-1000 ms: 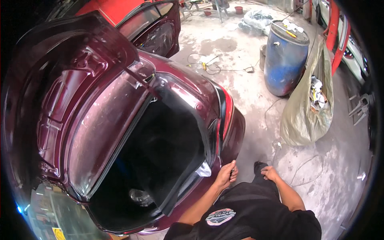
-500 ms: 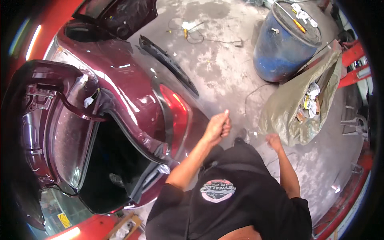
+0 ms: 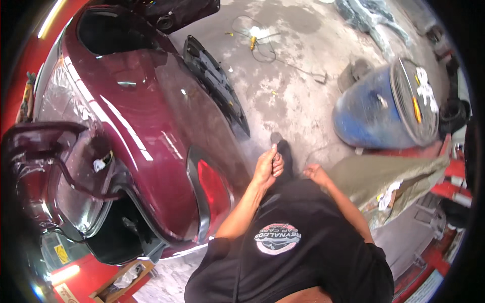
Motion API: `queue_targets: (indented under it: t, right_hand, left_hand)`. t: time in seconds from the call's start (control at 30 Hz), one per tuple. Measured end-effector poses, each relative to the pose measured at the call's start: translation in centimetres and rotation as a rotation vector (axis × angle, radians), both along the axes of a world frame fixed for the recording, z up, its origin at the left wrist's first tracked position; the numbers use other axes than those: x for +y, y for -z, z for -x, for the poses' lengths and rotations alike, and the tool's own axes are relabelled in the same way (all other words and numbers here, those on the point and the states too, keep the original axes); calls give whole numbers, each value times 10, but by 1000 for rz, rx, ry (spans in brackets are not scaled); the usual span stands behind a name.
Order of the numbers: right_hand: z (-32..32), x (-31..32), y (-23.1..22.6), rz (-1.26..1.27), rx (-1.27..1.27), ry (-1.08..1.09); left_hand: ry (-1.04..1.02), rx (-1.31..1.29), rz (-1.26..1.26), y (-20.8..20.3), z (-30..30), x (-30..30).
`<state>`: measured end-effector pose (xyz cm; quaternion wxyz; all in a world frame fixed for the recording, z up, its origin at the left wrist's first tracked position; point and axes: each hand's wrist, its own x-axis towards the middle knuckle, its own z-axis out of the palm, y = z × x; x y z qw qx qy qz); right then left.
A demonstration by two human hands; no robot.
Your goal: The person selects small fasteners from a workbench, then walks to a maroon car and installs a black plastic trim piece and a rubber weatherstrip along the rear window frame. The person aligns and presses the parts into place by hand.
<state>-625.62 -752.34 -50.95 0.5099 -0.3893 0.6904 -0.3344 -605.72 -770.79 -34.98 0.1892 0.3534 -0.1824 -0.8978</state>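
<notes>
My left hand (image 3: 269, 165) is raised in front of me, its fingers curled into a fist with the thumb on top. Whatever lies inside that fist is too small or hidden to make out. My right hand (image 3: 316, 173) hangs loosely bent beside it, fingers a little apart and nothing visible in them. To the left stands a dark red car (image 3: 151, 111), its red tail light (image 3: 209, 189) nearest to my left hand. Neither hand touches the car. Its trunk lid (image 3: 45, 134) is raised.
A long dark car part (image 3: 217, 83) lies on the floor along the car. Beyond it a cable (image 3: 275, 58) is spread out. On the right are a blue drum (image 3: 366, 108) with an orange-handled tool (image 3: 417, 109) on top, an olive rubbish bag (image 3: 369, 174) and red metal framework (image 3: 452, 177).
My view has swung as I step forward along the car, and a shoe now shows ahead. My right hand has come inward, closer to my left, which stays closed.
</notes>
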Motion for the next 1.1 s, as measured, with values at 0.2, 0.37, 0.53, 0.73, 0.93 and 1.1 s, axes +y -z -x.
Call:
queue_targets:
  t: [0.2, 0.37, 0.53, 0.73, 0.93, 1.1]
  right_hand:
    - [113, -98, 16, 6, 428, -275]
    - [195, -225, 1, -59, 72, 238]
    - [208, -317, 14, -192, -105, 197]
    - [161, -439, 56, -441, -449, -2]
    - [82, -589, 176, -233, -346, -479]
    - [10, -715, 155, -67, -126, -660]
  left_hand:
    - [-136, -72, 46, -9, 42, -142]
    - [-354, -202, 168, -34, 26, -233]
    - [-705, -488, 334, -64, -7, -300]
    - [-856, -1345, 855, -128, -49, -364]
    - [-852, -1807, 750, -146, -62, -374]
    - [-898, -1868, 565, -140, -70, -374]
